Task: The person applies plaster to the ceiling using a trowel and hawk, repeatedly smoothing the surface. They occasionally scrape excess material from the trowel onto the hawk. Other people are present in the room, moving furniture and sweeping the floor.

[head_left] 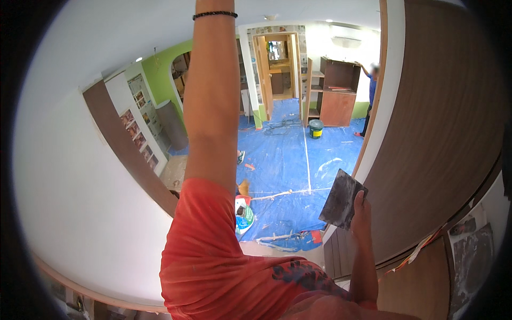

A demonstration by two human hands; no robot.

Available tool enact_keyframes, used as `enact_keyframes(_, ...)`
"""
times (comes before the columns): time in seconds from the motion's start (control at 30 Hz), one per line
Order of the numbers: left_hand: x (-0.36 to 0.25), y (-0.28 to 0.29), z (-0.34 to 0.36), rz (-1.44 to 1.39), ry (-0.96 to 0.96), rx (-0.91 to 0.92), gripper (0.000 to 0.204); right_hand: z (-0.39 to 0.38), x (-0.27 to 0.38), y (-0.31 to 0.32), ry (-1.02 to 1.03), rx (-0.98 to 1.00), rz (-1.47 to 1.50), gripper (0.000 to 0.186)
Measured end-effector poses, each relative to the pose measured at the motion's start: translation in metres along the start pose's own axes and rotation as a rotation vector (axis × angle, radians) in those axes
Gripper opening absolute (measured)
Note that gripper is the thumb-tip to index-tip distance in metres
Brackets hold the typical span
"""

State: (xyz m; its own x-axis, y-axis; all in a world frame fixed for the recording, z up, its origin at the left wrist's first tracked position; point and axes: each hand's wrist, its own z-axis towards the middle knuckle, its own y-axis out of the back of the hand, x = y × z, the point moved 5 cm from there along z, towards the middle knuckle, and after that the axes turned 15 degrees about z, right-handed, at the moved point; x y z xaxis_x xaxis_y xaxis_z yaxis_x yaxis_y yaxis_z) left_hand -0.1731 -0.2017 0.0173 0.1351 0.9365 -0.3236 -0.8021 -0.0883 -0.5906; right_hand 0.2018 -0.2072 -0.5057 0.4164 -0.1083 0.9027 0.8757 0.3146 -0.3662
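My left arm in a red sleeve reaches straight up. A black beaded bracelet (215,15) sits near its wrist at the top edge, and the hand itself is out of the picture. Low on the right, my right hand (361,213) is closed on the edge of a dark rectangular plastering board (339,201). Pale smears mark the board's face, which tilts beside the door frame. Whether it has a handle underneath cannot be seen.
Blue plastic sheeting (277,160) covers the floor, taped along seams. A dark green bucket (316,129) stands near a brown cabinet (337,101). A white bag (244,217) lies below my raised arm. Another person (372,90) in blue stands at the far right. A brown panel (426,128) rises close on my right.
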Motion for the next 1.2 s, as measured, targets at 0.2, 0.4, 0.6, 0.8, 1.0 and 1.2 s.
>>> enact_keyframes(0.2, -0.089, -0.036, -0.101, 0.425, -0.320, 0.041, 0.036, -0.004, -0.001, 0.001, -0.065, -0.002, 0.107, 0.061)
enact_keyframes(0.4, -0.039, -0.003, -0.101, -0.048, -0.378, 0.147, 0.031, 0.000, -0.013, 0.006, -0.087, -0.002, 0.145, 0.058)
enact_keyframes(0.6, 0.028, 0.022, -0.008, -0.073, 0.007, -0.158, 0.025, -0.002, -0.013, 0.005, -0.040, -0.033, 0.145, 0.062)
enact_keyframes(0.8, -0.043, -0.021, -0.006, 0.083, -0.052, -0.096, 0.033, -0.004, -0.007, 0.006, -0.109, 0.038, 0.054, 0.068)
enact_keyframes(1.0, -0.081, -0.025, -0.060, 0.031, -0.321, 0.101, 0.038, -0.004, -0.008, 0.008, -0.087, 0.005, 0.064, 0.062)
enact_keyframes(1.2, 0.013, 0.024, -0.061, 0.001, -0.132, -0.089, 0.033, -0.009, -0.016, 0.007, -0.137, -0.039, 0.072, 0.060)
